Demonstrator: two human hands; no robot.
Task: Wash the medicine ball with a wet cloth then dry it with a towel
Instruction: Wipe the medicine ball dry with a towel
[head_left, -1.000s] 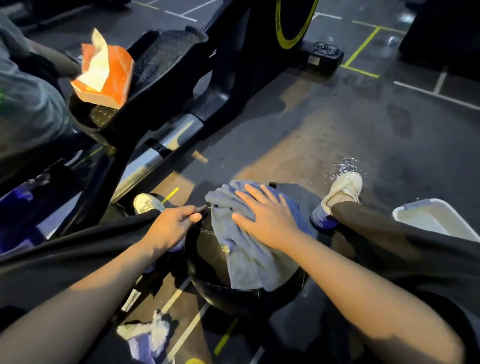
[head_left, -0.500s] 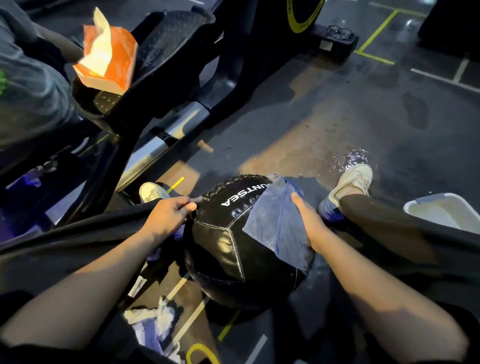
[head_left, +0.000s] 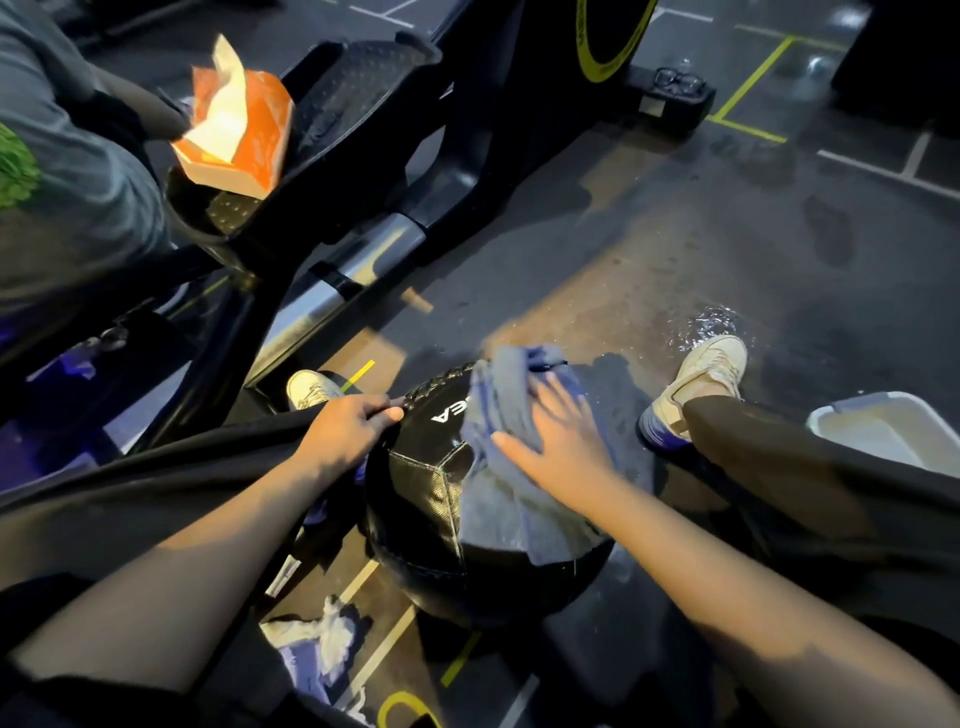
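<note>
Wet dark gym floor (head_left: 727, 249), medicine ball (head_left: 421, 499), blue cloth (head_left: 498, 499)

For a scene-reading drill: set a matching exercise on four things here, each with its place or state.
Things:
1. medicine ball
2. blue cloth
3. white tub
4. orange box

Places or states:
A. propped on the black machine
B. on the floor at the right edge
C. between the person's feet
D. pressed under the right hand

Pairs: 1-C, 2-D, 3-B, 4-A
</note>
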